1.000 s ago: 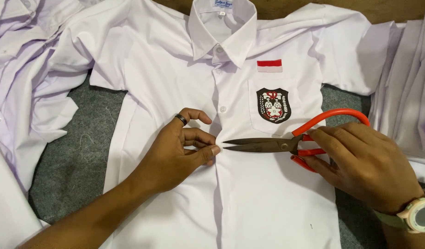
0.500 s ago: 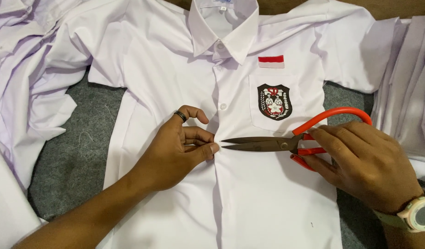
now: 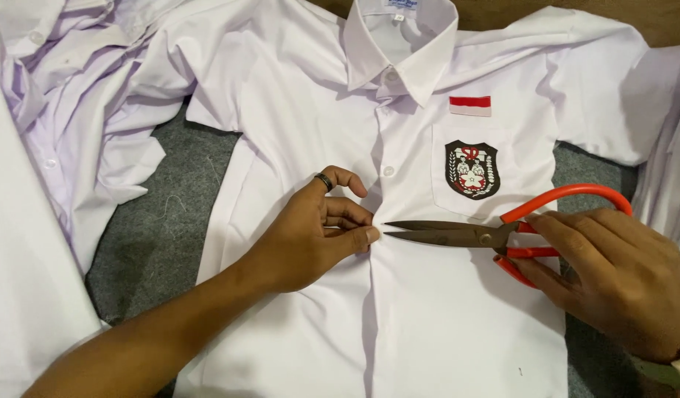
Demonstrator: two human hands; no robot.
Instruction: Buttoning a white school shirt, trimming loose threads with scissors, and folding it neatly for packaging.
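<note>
1. A white short-sleeved shirt (image 3: 443, 317) lies buttoned and face up on a grey cloth surface (image 3: 163, 243), collar at the far edge, filling the middle of the view.
2. The left hand (image 3: 310, 236) rests on the shirt just left of the button placket, its fingers curled and pinched together on the fabric at the placket edge; a dark ring (image 3: 323, 181) sits on one finger.
3. The right hand (image 3: 612, 284) holds a pair of scissors (image 3: 494, 236) by its orange handles, fingers wrapped around the near loop.
4. The scissor blades lie almost flat on the shirt and point left, slightly parted, their tips just beside the left fingertips (image 3: 371, 234) at the placket.
5. A dark crest badge (image 3: 472, 169) is sewn on the chest pocket, with a small red-and-white patch (image 3: 470, 106) above it, far from the blades.
6. More white shirts lie crumpled at far left (image 3: 74, 118) and stacked at right (image 3: 671, 162).
7. Compared with half a second ago, both hands and the scissors keep nearly the same places; the blade tips stay at the pinched fabric.
</note>
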